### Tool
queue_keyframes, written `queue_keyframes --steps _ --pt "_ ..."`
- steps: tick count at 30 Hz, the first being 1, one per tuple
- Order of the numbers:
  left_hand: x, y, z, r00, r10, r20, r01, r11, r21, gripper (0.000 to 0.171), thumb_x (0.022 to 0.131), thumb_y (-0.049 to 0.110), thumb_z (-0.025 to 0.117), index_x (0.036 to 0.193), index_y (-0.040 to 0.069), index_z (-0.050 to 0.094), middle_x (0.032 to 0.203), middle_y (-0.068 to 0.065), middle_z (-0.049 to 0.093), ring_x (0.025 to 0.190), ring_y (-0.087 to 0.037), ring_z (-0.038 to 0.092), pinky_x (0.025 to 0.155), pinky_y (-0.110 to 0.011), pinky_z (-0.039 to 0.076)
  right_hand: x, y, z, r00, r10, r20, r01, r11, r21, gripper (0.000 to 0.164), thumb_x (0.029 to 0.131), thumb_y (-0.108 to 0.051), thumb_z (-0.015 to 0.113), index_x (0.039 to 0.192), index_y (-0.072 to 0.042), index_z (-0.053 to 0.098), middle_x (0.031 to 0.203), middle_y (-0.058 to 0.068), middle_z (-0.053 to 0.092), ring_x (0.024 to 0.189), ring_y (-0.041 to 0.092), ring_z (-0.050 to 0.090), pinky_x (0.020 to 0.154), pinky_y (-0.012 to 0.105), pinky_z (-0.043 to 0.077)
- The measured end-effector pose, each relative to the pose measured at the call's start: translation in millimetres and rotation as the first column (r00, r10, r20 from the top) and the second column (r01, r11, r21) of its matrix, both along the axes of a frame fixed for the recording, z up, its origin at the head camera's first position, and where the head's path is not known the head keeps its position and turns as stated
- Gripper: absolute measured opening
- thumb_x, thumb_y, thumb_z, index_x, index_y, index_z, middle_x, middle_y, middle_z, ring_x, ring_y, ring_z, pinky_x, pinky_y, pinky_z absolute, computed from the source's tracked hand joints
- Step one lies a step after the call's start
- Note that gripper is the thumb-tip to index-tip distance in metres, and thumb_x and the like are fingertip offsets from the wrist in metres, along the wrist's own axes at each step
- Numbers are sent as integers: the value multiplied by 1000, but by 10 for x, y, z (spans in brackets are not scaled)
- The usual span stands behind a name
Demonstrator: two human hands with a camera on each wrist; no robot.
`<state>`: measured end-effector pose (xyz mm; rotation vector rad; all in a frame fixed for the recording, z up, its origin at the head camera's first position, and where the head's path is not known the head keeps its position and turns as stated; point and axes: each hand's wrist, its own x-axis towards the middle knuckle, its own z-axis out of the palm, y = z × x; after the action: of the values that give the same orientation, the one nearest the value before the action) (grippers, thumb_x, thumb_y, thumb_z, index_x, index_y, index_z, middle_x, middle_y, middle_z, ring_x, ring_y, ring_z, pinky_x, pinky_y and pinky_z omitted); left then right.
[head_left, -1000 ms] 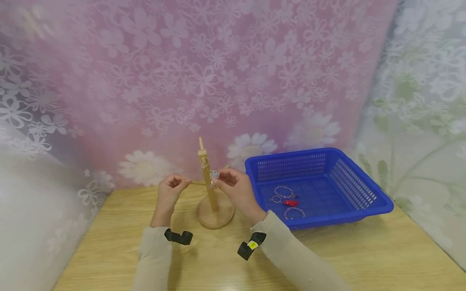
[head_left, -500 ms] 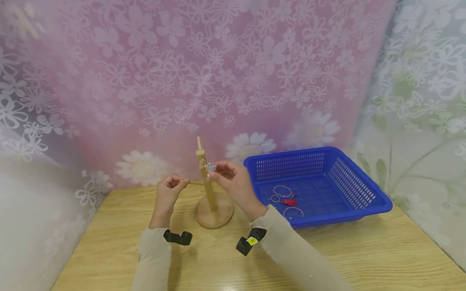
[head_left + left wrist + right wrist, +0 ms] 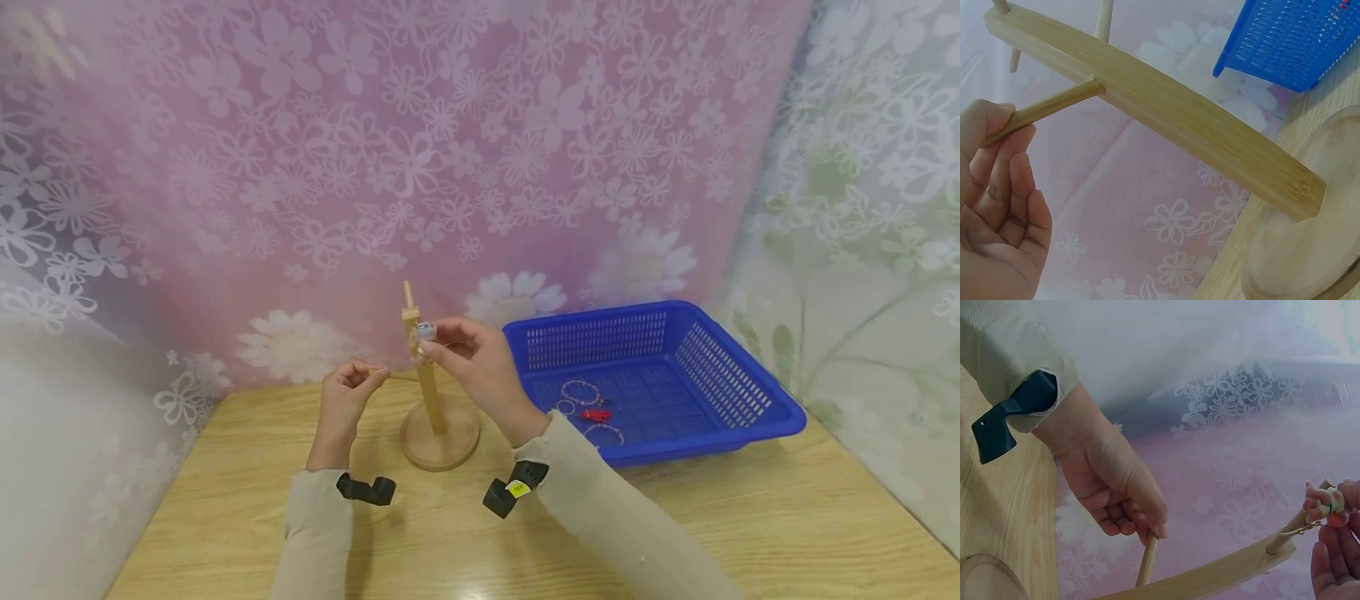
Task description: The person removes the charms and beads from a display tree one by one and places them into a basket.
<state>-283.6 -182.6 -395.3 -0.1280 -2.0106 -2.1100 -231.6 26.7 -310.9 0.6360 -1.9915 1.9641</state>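
A wooden stand with a post, side pegs and a round base stands upright on the table. My left hand pinches the end of one side peg between thumb and index finger; the other fingers curl loosely. Near the post's top, my right hand pinches a keychain by its small figure, pale blue in the head view. In the right wrist view, the figure shows pink and green, and its gold ring and chain lie around an upper peg.
To the right is a blue plastic basket holding two beaded bracelets, a metal ring and a red charm. Everything stands on a wooden table, with a flowered backdrop behind.
My right hand has moved up and left with the keychain, bringing the figure against the upper post. My left hand keeps its pinch on the peg.
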Motion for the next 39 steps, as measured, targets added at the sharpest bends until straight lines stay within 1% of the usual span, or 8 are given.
queue_keyframes --steps 7,14,18,21,24,25,30,39 --pt "-55 -16 -74 999 19 -36 -19 1000 6 25 82 1 71 66 17 60 64 8 62 60 -7 52 60 -21 43 -1 -13 82 999 0 -44 1 1000 24 22 87 -11 69 107 -2 67 99 11 68 88 18 65 81 30 53" --pt "-52 -23 -94 999 28 -35 -28 1000 1 26 81 2 73 66 18 58 61 9 59 59 -6 50 59 -21 42 8 -6 149 999 23 -30 -22 1000 18 21 87 -11 68 107 -3 67 98 11 68 85 19 65 78 32 53" --pt "-46 -39 -116 995 3 -99 -2 1000 14 24 80 6 74 67 18 58 65 10 63 61 -5 53 60 -19 44 6 -3 176 998 47 -30 -47 999 15 21 87 -12 68 106 -3 67 98 10 69 83 19 65 75 37 54" --pt "-39 -41 -123 990 -17 -137 20 1000 22 22 80 8 75 68 18 59 67 10 64 62 -5 54 60 -18 44 21 17 188 998 46 -44 -45 999 9 20 87 -11 68 106 -2 67 98 11 68 82 19 65 74 36 54" --pt "-29 -30 -109 993 -16 -121 19 999 26 21 80 5 73 69 17 61 68 9 64 63 -5 56 62 -19 46 48 52 189 997 34 -64 -34 999 4 20 87 -8 68 105 -1 67 97 12 68 85 19 65 77 32 53" --pt "-24 -22 -100 995 -7 -95 8 1000 17 22 81 4 73 69 18 60 67 10 64 63 -5 56 63 -20 46 58 67 188 997 29 -66 -29 1000 3 20 86 -8 69 105 0 67 97 12 68 86 18 65 79 31 53" --pt "-32 -1 -72 999 8 -39 -8 1000 8 24 82 0 71 68 16 60 65 9 63 64 -6 57 66 -21 47 106 151 166 998 5 -70 -7 1000 -17 21 86 -7 69 106 0 67 97 12 67 87 17 64 80 31 53" --pt "-25 -18 -70 999 -13 -31 13 1000 22 20 82 2 71 70 15 62 68 7 64 67 -8 57 70 -24 49 166 306 109 997 4 -79 -9 997 -70 23 86 -5 68 107 2 65 98 9 65 90 16 63 80 31 53"
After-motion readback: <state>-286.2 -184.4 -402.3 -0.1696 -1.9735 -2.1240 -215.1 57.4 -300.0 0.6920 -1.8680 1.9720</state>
